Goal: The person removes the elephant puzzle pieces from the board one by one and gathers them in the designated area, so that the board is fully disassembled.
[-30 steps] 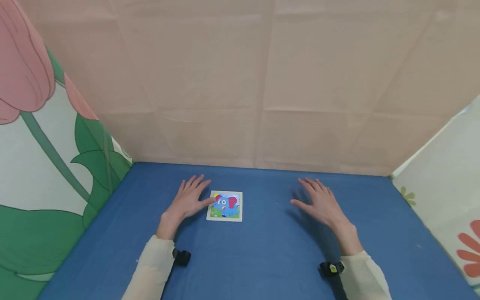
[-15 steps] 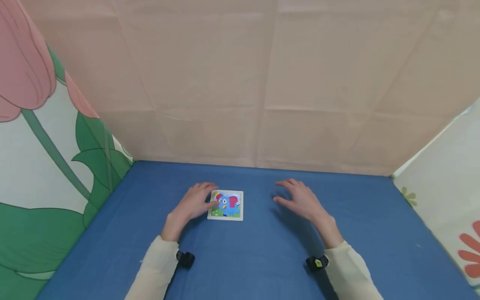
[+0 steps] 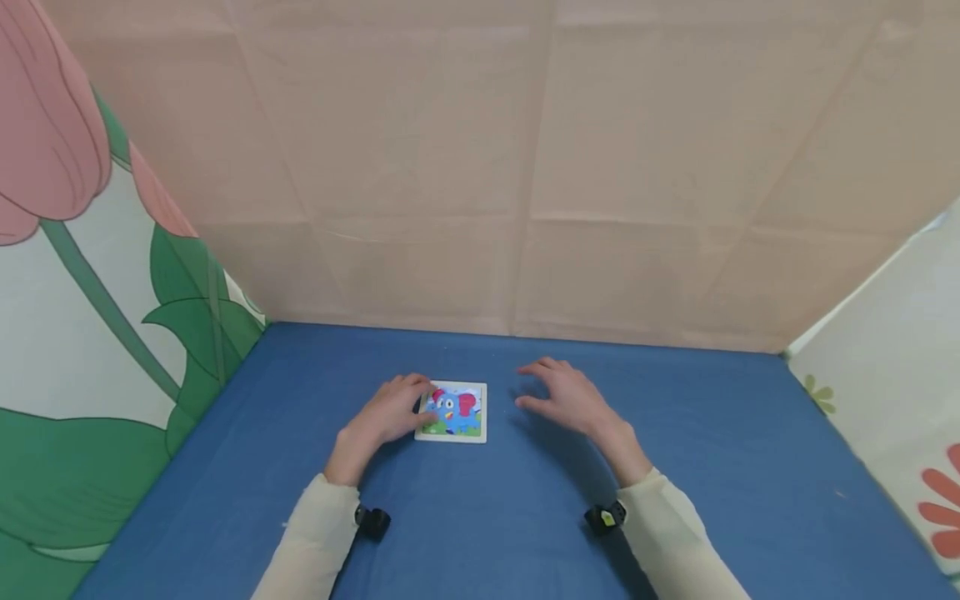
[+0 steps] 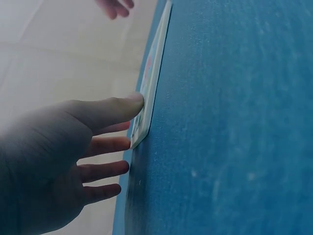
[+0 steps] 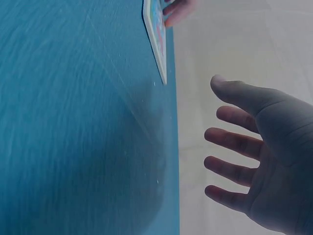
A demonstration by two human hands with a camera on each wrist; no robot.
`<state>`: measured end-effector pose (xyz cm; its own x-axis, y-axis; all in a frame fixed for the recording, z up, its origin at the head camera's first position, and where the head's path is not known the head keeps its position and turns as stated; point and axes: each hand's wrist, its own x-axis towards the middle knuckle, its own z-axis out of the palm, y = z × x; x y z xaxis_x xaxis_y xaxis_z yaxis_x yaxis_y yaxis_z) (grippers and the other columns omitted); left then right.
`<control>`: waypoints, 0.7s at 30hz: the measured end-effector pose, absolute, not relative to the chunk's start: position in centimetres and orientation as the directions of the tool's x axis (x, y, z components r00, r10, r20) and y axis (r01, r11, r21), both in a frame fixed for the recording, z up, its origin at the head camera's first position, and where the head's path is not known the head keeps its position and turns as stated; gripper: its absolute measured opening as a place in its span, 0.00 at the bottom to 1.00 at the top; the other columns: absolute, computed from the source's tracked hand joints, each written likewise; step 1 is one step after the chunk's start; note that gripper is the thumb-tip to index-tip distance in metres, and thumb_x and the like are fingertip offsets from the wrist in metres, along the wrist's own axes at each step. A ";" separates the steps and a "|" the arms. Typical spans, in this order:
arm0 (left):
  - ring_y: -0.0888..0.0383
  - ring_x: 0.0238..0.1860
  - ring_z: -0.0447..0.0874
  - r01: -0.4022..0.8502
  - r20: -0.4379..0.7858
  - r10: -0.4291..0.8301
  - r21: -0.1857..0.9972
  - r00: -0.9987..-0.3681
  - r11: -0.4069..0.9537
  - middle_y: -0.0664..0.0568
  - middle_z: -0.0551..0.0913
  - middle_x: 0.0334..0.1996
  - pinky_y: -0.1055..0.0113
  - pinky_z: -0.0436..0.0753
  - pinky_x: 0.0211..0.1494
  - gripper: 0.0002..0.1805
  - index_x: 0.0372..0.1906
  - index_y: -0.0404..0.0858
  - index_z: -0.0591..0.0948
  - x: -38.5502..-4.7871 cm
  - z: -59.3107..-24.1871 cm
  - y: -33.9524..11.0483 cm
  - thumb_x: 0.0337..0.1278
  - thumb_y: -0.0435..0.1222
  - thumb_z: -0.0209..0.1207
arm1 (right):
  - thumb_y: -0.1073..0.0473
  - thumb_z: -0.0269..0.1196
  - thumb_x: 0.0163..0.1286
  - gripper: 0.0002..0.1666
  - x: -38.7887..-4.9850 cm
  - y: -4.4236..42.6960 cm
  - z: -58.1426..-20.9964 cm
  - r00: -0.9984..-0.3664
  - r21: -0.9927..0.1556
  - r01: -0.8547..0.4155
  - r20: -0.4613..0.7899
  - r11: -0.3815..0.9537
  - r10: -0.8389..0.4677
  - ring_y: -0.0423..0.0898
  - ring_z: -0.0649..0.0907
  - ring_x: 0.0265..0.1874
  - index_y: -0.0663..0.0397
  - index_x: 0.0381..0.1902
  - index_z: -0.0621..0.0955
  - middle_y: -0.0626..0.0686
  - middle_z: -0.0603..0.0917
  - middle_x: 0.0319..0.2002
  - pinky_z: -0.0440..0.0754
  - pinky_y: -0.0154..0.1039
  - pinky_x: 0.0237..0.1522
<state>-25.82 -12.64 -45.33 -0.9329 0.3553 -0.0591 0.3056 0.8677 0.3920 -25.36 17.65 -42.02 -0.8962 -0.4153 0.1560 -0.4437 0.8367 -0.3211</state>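
A square picture board (image 3: 454, 412) with a pale rim and a blue elephant on it lies flat on the blue table. My left hand (image 3: 386, 412) is at its left side. In the left wrist view the thumb (image 4: 129, 105) lies over the near rim of the board, and the other fingers extend beside its edge; firm contact cannot be made out. My right hand (image 3: 566, 400) hovers to the right of the board, apart from it, with nothing in it. Its fingers (image 5: 232, 169) are spread and relaxed in the right wrist view.
The blue tabletop (image 3: 480, 517) runs back to a beige cloth wall (image 3: 517, 167). A flower-printed panel (image 3: 90, 333) stands along the left, and a white panel with flowers (image 3: 885, 400) along the right. Both wrists wear small black cameras (image 3: 372, 523).
My right hand has moved left towards the board. The left hand has shifted slightly right and nearer, its spread fingers drawing in around the board's left edge. The board stays in place.
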 end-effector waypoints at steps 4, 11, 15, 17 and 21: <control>0.48 0.62 0.70 0.310 -0.053 0.356 0.386 -0.933 0.869 0.48 0.74 0.63 0.48 0.67 0.68 0.29 0.64 0.44 0.78 -25.7 -45.3 -12.6 0.61 0.50 0.66 | 0.44 0.68 0.65 0.31 -25.7 16.8 -42.3 -0.894 -0.328 -0.447 0.140 0.832 -0.426 0.57 0.79 0.56 0.50 0.62 0.79 0.55 0.80 0.59 0.76 0.59 0.55; 0.52 0.53 0.70 0.305 -0.039 0.341 0.357 -0.939 0.883 0.50 0.76 0.55 0.53 0.71 0.61 0.31 0.63 0.46 0.79 -25.6 -45.5 -12.5 0.56 0.53 0.68 | 0.44 0.69 0.64 0.30 -26.1 15.4 -42.7 -0.886 -0.306 -0.462 0.124 0.832 -0.446 0.58 0.79 0.56 0.49 0.62 0.80 0.55 0.80 0.60 0.76 0.59 0.55; 0.53 0.49 0.69 0.301 -0.043 0.338 0.358 -0.940 0.884 0.51 0.75 0.52 0.54 0.72 0.57 0.31 0.63 0.45 0.80 -25.6 -45.5 -12.4 0.56 0.53 0.68 | 0.44 0.69 0.64 0.30 -26.4 14.6 -42.7 -0.883 -0.305 -0.467 0.113 0.830 -0.455 0.58 0.79 0.57 0.48 0.61 0.80 0.55 0.80 0.60 0.76 0.60 0.55; 0.54 0.48 0.68 0.298 -0.044 0.335 0.360 -0.941 0.884 0.51 0.74 0.51 0.55 0.71 0.56 0.31 0.62 0.45 0.80 -25.6 -45.4 -12.4 0.56 0.53 0.68 | 0.44 0.69 0.64 0.29 -26.6 14.2 -42.7 -0.882 -0.309 -0.469 0.110 0.827 -0.459 0.58 0.79 0.57 0.48 0.60 0.81 0.55 0.81 0.60 0.76 0.60 0.56; 0.54 0.46 0.67 0.293 -0.042 0.329 0.360 -0.943 0.886 0.52 0.74 0.50 0.56 0.71 0.55 0.30 0.61 0.46 0.81 -25.7 -45.4 -12.3 0.55 0.54 0.68 | 0.45 0.69 0.64 0.28 -27.1 13.5 -42.8 -0.880 -0.319 -0.471 0.100 0.822 -0.465 0.58 0.80 0.57 0.49 0.59 0.81 0.55 0.81 0.59 0.76 0.59 0.56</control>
